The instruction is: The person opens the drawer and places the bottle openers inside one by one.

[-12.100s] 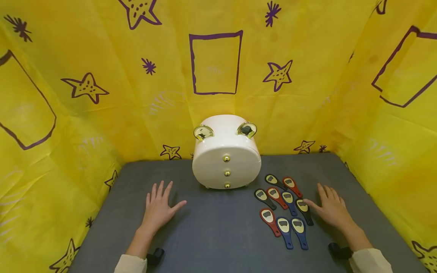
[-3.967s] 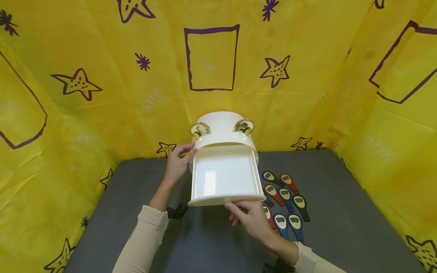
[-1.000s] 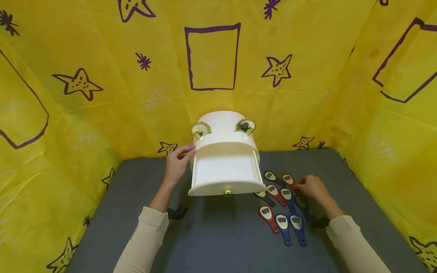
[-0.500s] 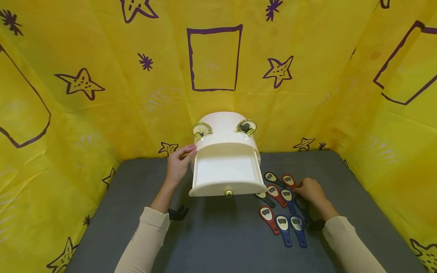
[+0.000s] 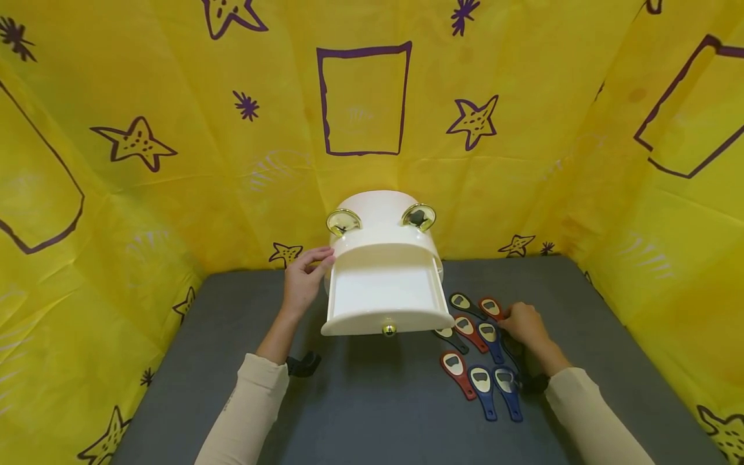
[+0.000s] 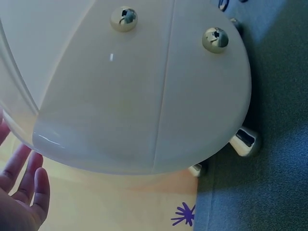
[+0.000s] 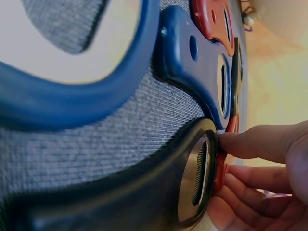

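A glossy white drawer box (image 5: 380, 216) with gold round ears stands at the back of the table. Its top drawer (image 5: 388, 287) is pulled out, bare inside. At the box's left front edge, my left hand (image 5: 302, 278) touches the side with thumb and fingertips; loosely bent fingers (image 6: 30, 185) show beside the wall in the left wrist view. My right hand (image 5: 527, 326) pinches the handle end of a red bottle opener (image 5: 491, 307) between thumb and fingers. In the right wrist view a black bottle opener (image 7: 192, 183) lies close before those fingers, partly hiding the red one.
Several more bottle openers lie right of the box, including a blue one (image 5: 508, 394), a red one (image 5: 456, 371) and a black one (image 5: 465, 303). The drawer's gold knob (image 5: 389, 330) overhangs the grey table (image 5: 372, 407). A yellow patterned cloth (image 5: 279, 213) walls the back and sides.
The drawer was closed at first, then pulled out by my right hand. That hand has since left the knob for the red bottle opener, shifting slightly left lately; my left hand stays at the box.
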Demonstrator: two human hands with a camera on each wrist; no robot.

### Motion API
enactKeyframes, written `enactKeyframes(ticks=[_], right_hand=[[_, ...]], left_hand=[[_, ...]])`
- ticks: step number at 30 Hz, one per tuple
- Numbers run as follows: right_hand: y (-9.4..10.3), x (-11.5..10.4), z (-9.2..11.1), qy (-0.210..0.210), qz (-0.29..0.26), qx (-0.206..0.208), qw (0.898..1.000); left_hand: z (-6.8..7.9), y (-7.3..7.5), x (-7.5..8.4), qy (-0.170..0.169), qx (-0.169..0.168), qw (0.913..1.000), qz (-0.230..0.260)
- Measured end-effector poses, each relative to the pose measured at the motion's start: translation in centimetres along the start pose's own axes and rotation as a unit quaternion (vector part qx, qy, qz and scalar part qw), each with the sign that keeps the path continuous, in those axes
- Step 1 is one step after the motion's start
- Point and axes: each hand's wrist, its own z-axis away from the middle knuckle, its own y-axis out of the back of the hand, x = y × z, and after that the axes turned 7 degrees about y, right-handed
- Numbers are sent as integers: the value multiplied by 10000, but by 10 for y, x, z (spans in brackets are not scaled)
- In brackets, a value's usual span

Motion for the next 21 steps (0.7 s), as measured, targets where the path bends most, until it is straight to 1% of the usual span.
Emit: enactKeyframes(ticks=[1,5,12,17,21], right_hand=[[0,1,0,-12,-12,-1,10000],[1,2,-1,-52,-105,-45,9999],[4,7,-1,-74,-378,-44,9992],[7,10,-1,-148,-552,-147,9983],[13,8,-1,-195,-703,-175,9972]], left_hand=[[1,0,4,-2,0,10000,-22],[3,0,8,27,-11,10000,-34],[2,-1,6,61,-11,10000,25],[2,0,6,87,-25,10000,10],[2,0,6,74,-17,10000,18]])
